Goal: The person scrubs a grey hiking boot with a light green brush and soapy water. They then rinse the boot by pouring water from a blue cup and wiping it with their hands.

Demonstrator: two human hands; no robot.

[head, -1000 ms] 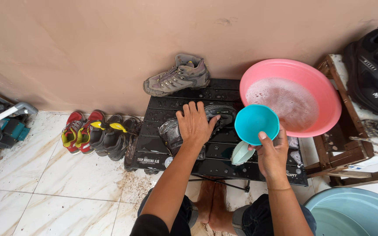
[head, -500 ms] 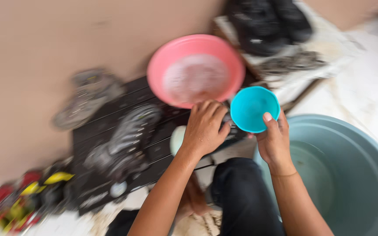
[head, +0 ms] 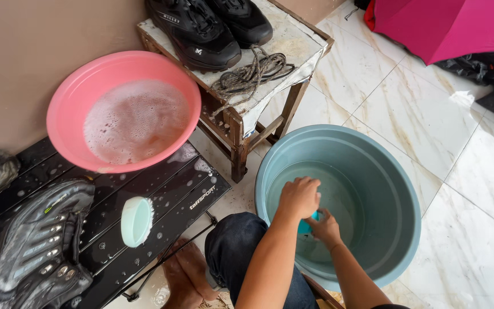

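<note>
Both hands reach down into the bucket (head: pixel 373 171) on the floor — left hand (head: pixel 299 197) beside right hand (head: pixel 325 228). Left of it stands the table (head: pixel 167 197), bearing a basin (head: pixel 70 97), a brush (head: pixel 136 220) and a shoe (head: pixel 35 246); behind, a stool (head: pixel 293 46) carries two shoes (head: pixel 210 26) and laces (head: pixel 253 71).

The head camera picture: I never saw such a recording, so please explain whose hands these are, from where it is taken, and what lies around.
A camera worn on a person's head looks down at that person's own two bare hands. Both reach into a large grey-green plastic tub holding water. The right hand grips a small turquoise plastic bowl, mostly hidden; the left hand rests above it. On the black slatted folding table stand a pink plastic basin of soapy water, a pale green scrubbing brush and a wet grey shoe. Black shoes sit on a wooden stool.
</note>
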